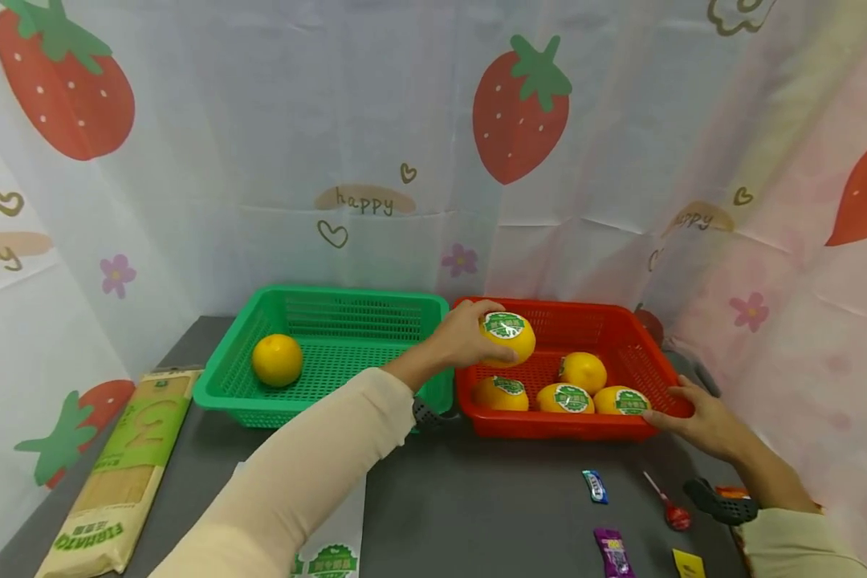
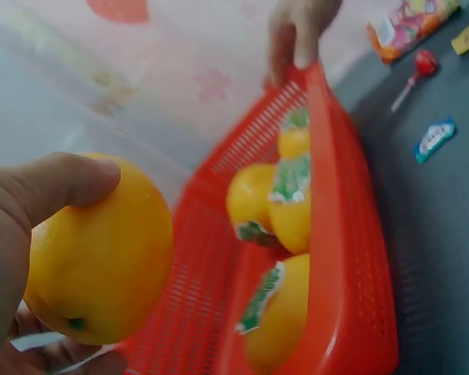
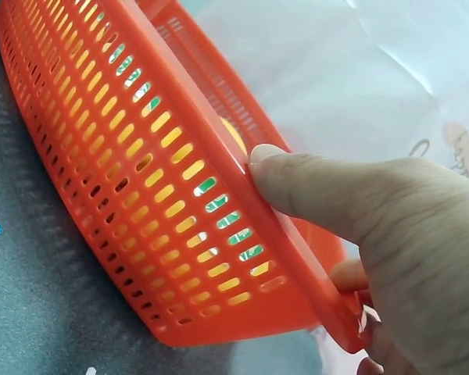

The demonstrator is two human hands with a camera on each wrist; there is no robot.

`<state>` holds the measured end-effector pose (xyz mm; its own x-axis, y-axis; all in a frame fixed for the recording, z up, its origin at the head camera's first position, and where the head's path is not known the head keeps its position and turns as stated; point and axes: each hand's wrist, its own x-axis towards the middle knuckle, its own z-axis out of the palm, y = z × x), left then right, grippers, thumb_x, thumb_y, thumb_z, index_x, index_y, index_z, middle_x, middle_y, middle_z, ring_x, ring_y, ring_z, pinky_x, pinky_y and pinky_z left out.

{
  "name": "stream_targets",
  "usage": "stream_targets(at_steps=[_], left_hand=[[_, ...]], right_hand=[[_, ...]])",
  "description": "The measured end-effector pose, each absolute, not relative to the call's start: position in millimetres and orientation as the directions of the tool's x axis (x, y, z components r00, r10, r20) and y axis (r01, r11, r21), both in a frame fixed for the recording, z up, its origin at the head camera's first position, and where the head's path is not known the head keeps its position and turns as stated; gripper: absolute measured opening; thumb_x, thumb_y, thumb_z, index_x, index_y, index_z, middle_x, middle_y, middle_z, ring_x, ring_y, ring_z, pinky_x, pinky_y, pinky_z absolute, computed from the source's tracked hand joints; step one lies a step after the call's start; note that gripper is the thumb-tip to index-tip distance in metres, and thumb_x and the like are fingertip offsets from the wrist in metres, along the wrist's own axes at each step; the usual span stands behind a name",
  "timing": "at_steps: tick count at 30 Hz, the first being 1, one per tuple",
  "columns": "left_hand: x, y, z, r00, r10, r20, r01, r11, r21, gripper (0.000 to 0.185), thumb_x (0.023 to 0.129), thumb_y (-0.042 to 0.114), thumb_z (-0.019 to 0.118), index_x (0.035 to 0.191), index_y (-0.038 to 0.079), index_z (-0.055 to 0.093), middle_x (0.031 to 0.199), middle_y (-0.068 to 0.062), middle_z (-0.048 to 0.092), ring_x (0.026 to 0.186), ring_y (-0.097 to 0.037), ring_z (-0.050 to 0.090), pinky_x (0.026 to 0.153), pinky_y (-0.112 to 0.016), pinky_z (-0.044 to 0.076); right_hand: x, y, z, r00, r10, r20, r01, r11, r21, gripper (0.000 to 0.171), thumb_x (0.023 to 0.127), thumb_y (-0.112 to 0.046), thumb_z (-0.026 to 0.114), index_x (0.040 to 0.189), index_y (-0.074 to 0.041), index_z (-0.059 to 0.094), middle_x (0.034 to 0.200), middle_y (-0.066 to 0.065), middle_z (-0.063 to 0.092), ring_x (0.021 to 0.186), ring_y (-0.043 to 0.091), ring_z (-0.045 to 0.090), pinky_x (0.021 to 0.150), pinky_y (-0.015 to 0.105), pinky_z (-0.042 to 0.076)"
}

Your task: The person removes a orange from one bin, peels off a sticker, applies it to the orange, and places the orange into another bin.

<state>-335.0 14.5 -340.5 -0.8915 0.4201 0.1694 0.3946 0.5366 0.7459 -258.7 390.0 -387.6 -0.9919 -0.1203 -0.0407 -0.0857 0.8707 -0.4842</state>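
Note:
My left hand (image 1: 466, 335) grips a yellow orange (image 1: 508, 338) with a green-and-white label, held above the left end of the red basket (image 1: 549, 425). In the left wrist view the same orange (image 2: 102, 250) sits between thumb and fingers. Several more labelled oranges (image 1: 566, 397) lie in the red basket. My right hand (image 1: 697, 417) holds the basket's front right corner, thumb on the rim (image 3: 242, 168). A green basket (image 1: 224, 385) to the left holds one unlabelled orange (image 1: 278, 359).
A long pasta packet (image 1: 123, 474) lies at the table's left edge. Small wrapped sweets (image 1: 596, 486) and a red lollipop (image 1: 670, 507) lie on the dark table in front of the red basket. A strawberry-print curtain surrounds the table.

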Motion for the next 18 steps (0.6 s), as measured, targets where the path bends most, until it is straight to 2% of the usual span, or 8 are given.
stream_targets(at_steps=[4, 11, 18], left_hand=[[-352, 42, -350, -0.906, 0.404, 0.127, 0.351, 0.549, 0.758, 0.072, 0.072, 0.035, 0.086, 0.134, 0.014, 0.055, 0.108, 0.001, 0.059, 0.096, -0.019, 0.052, 0.074, -0.028, 0.049], [-359, 71, -365, -0.952, 0.305, 0.002, 0.201, 0.623, 0.756, 0.069, 0.074, 0.029, 0.085, 0.134, 0.014, 0.055, 0.114, -0.003, 0.059, 0.099, -0.022, 0.052, 0.079, -0.032, 0.05], [-361, 79, -371, -0.963, 0.271, 0.002, 0.175, 0.616, 0.768, 0.072, 0.08, 0.025, 0.081, 0.142, 0.014, 0.046, 0.137, -0.009, 0.05, 0.121, -0.03, 0.046, 0.094, -0.043, 0.045]], right_hand=[[-258, 392, -384, -0.991, -0.121, -0.052, -0.082, 0.875, -0.477, 0.089, 0.088, -0.05, 0.063, 0.135, 0.021, 0.035, 0.145, 0.041, 0.016, 0.119, 0.057, 0.034, 0.087, 0.065, 0.041], [-261, 389, -383, -0.989, -0.134, -0.061, -0.091, 0.881, -0.465, 0.089, 0.088, -0.051, 0.063, 0.134, 0.021, 0.037, 0.145, 0.041, 0.017, 0.119, 0.056, 0.035, 0.087, 0.064, 0.041], [-260, 390, -383, -0.989, -0.136, -0.05, -0.099, 0.885, -0.456, 0.088, 0.088, -0.051, 0.063, 0.133, 0.02, 0.039, 0.145, 0.041, 0.017, 0.12, 0.057, 0.034, 0.088, 0.066, 0.039]])
